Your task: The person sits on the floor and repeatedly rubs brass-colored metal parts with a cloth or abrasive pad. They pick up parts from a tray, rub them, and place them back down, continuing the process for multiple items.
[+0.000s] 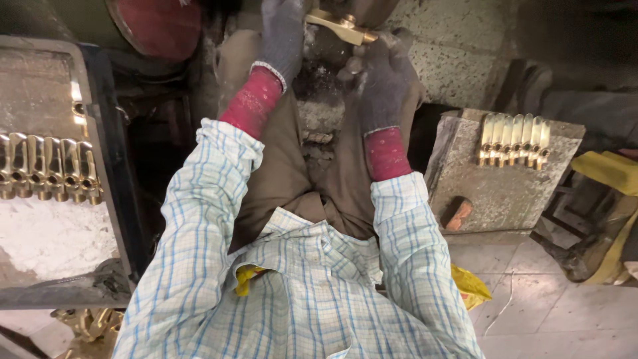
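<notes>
We see two arms in a checked blue and white shirt [312, 286] that fills the near middle of the view, with brown trousers [279, 166] under it

On the left there is a big flat tray [100, 100] with a dark rim. A row of shiny gold metal parts [50, 167] lies on it, side by side

On the right stands a grey stone block [505, 193]. A second row of gold parts [515, 139] lies on its far end, all touching each other. A small reddish brown piece [458, 214] lies on the near side of the block

Far on the left we see a round red thing [159, 26], partly cut off at the top edge

A bit of yellow bag [468, 286] pokes out near the right elbow

Both hands wear dark grey gloves with red cuffs. The left hand [282, 40] is far up at the top, and it is closed on the left end of a gold metal piece [342, 26]. The right hand [385, 76] is just to the right and a bit nearer, and its fingers are curled on the right end of the same gold piece. So the gold piece sits far away at the top middle, held between the two hands, above a rough dirty stone spot [319, 113]
</notes>
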